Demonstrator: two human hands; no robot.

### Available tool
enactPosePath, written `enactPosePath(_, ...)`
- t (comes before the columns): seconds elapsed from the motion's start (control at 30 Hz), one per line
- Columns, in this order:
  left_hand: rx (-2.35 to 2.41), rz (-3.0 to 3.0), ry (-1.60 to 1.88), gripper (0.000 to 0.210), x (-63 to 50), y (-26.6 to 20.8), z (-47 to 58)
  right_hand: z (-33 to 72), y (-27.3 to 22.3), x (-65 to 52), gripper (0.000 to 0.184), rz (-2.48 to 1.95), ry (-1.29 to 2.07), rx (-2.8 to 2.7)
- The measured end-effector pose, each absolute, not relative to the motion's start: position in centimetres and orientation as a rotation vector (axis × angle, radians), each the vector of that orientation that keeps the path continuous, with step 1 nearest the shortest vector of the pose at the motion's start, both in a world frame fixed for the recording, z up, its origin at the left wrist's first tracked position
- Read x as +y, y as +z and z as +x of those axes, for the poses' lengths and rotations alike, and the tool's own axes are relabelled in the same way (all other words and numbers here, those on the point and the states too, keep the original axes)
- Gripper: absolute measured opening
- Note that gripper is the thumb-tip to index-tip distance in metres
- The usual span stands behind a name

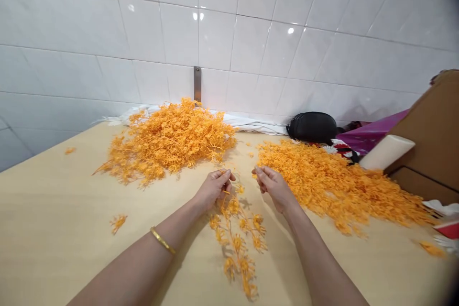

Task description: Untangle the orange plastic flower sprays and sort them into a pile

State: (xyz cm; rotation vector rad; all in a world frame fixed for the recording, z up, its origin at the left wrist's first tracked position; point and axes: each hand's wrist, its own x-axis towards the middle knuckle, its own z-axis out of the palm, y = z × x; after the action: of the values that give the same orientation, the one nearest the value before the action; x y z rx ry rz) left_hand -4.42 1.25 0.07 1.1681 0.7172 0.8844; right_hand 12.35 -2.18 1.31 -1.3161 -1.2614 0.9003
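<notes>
My left hand (pixel 218 186) is closed on the stem of an orange artificial flower spray (pixel 237 244). The spray's flower-headed branches hang toward me over the table. Across a small gap, my right hand (pixel 271 185) is pinched, thumb against fingers. A speck of orange shows at its fingertips, too small to make out. Behind my left hand rises a heap of branched orange sprays (pixel 175 138). A wide, flatter pile of loose orange flower pieces (pixel 322 181) spreads beside my right hand.
The pale wooden table (pixel 71 248) meets a white tiled wall (pixel 215 33). A black pouch (pixel 311 126), a white roll (pixel 387 152), purple plastic (pixel 369 131) and a cardboard box (pixel 430 138) stand at back right. A small orange piece (pixel 117 223) lies on the left.
</notes>
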Motion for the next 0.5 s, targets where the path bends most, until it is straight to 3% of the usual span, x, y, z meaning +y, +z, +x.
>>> enactPosePath(0.3, 0.773, 1.22, 0.833, 0.03, 1.2, 0.2, -4.4, 10.4, 0.5, -2.4, 0.027, -1.443, 0.934, -1.623)
enactPosePath(0.5, 0.774, 1.158, 0.789, 0.028, 1.5, 0.3, -4.2, 11.8, -0.1, -1.6, 0.033, -1.515, 0.544, -1.42)
